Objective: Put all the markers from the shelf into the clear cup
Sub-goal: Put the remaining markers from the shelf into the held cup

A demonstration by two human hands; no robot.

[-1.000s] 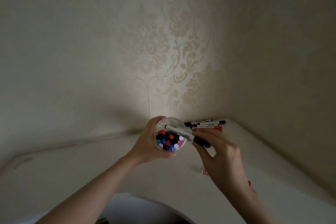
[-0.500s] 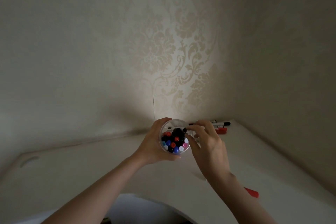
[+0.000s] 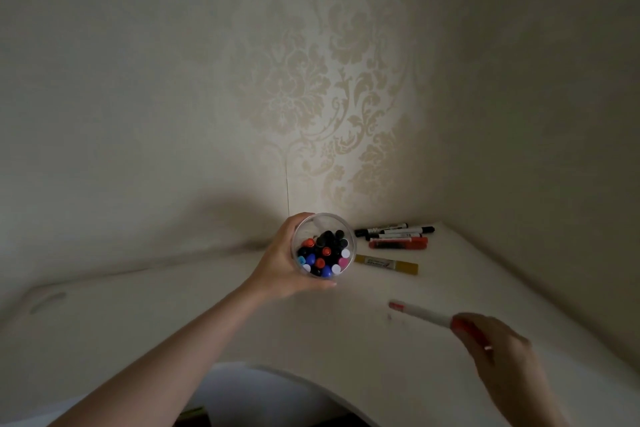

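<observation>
My left hand (image 3: 282, 265) grips the clear cup (image 3: 325, 222) from its left side, held above the white shelf (image 3: 207, 315). Several markers with black, red, blue, white and pink caps stand inside the cup. My right hand (image 3: 498, 347), low at the right and blurred, holds a white marker with red ends (image 3: 420, 314) just above the shelf. Against the back corner lie two black-capped markers (image 3: 394, 229) and a red marker (image 3: 398, 243). A yellow marker (image 3: 386, 264) lies just right of the cup.
Patterned wallpaper walls close the shelf at the back and the right, meeting in a corner (image 3: 440, 215). The shelf's front edge (image 3: 311, 378) curves inward near my arms, with a dark gap below it.
My right hand dropped the black marker into the cup, then pulled back to the lower right and picked up the white marker with red ends. The cup stayed in my left hand.
</observation>
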